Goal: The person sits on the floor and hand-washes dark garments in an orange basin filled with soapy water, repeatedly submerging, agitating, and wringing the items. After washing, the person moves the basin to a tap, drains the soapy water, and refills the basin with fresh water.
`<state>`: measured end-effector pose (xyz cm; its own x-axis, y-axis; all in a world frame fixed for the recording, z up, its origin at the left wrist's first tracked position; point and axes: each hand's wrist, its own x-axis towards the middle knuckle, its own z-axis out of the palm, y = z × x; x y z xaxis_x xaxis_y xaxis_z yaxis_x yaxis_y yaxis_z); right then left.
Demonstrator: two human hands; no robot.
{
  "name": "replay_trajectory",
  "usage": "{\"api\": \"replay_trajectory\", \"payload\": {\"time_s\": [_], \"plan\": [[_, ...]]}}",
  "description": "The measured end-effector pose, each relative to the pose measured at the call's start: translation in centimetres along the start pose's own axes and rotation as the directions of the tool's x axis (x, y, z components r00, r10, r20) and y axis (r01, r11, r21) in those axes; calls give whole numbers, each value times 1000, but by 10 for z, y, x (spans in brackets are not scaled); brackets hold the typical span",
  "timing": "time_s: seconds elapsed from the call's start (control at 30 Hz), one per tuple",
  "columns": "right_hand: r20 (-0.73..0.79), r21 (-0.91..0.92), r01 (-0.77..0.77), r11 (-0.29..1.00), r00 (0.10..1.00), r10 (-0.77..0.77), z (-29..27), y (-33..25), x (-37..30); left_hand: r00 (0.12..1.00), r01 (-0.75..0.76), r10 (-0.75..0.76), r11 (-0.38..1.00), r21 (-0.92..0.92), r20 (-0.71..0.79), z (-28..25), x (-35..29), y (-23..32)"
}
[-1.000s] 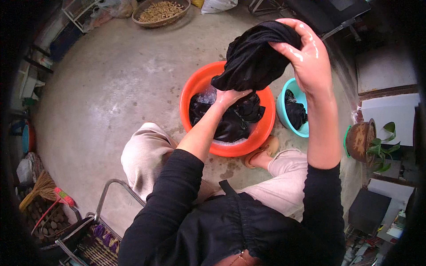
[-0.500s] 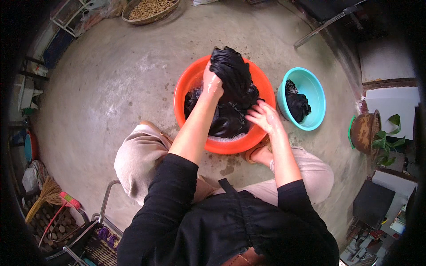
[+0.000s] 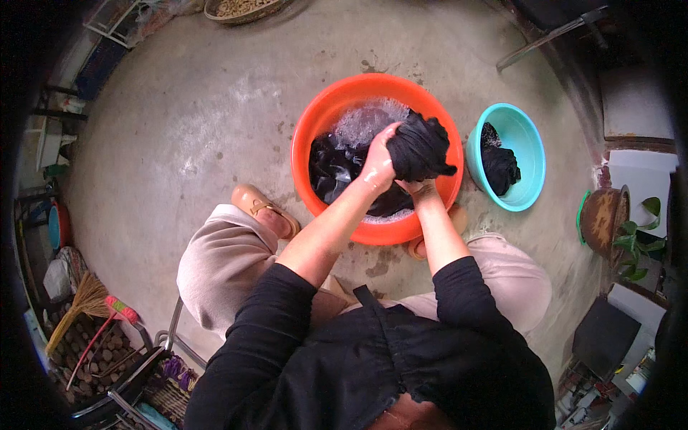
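Note:
A bunched, wet black garment [image 3: 424,149] is lifted over the orange basin [image 3: 304,125]. My left hand [image 3: 380,159] is closed around its left side, wet with suds. From below, my right hand [image 3: 418,187] holds the same bundle, its fingers mostly hidden by the cloth. More black cloth [image 3: 331,168] lies soaking in the basin, and white foam [image 3: 362,123] floats on the water behind it. To the right stands a turquoise basin [image 3: 534,161] with a wrung-looking black garment [image 3: 501,170] inside.
The basins stand on a concrete floor [image 3: 172,136] with wet spots. My sandalled foot [image 3: 266,211] is left of the orange basin. A potted plant [image 3: 604,222] stands at the right, a straw broom [image 3: 80,304] at the lower left, and a woven tray [image 3: 247,13] at the far edge.
The lifted garment has moved right and down and is bunched more tightly. My right hand, spread beside it before, has come in under the bundle. Foam at the back now shows.

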<state>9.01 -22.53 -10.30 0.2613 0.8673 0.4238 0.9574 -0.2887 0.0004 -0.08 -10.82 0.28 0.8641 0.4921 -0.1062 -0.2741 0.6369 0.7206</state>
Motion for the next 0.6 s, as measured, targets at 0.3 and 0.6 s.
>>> {"api": "replay_trajectory", "payload": {"time_s": [0.3, 0.6], "plan": [[730, 316, -158, -936, 670, 134, -57, 5, 19, 951, 265, -303, 672, -692, 70, -49, 29, 39], [562, 826, -563, 31, 827, 19, -171, 9, 89, 812, 580, -450, 558, -593, 371, -62, 46, 31]]}}
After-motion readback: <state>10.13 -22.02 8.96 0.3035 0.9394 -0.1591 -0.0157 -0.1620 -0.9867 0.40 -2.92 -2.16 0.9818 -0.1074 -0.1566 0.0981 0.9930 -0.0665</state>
